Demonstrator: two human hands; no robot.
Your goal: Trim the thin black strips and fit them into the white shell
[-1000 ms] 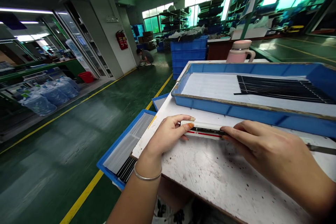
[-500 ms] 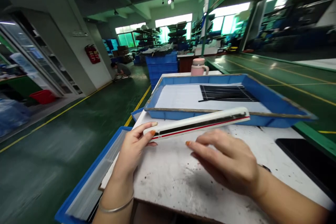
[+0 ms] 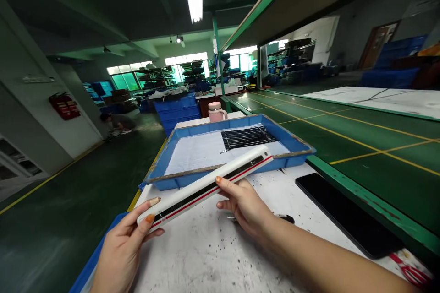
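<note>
A long white bar [image 3: 201,186] with a black strip and a thin red line along its face is held at a slant, right end higher. My left hand [image 3: 125,238] grips its lower left end between thumb and fingers. Closed near its middle is my right hand [image 3: 245,203], the thumb pressed on the black strip and some fingers hidden behind the bar. Just beyond lies a blue tray [image 3: 192,179] lined with white sheets, where a row of thin black strips [image 3: 247,137] rests.
A pink mug [image 3: 216,112] stands behind the tray. At the right are a black phone-like slab [image 3: 347,215] and a small dark-handled tool [image 3: 284,218] on the spotted white table [image 3: 206,261]. Blue crates [image 3: 178,112] stand behind; a person [image 3: 118,122] crouches far left.
My right hand, apart from the bar before, now holds its middle. The bar tilts more steeply. The whole view has turned to the right.
</note>
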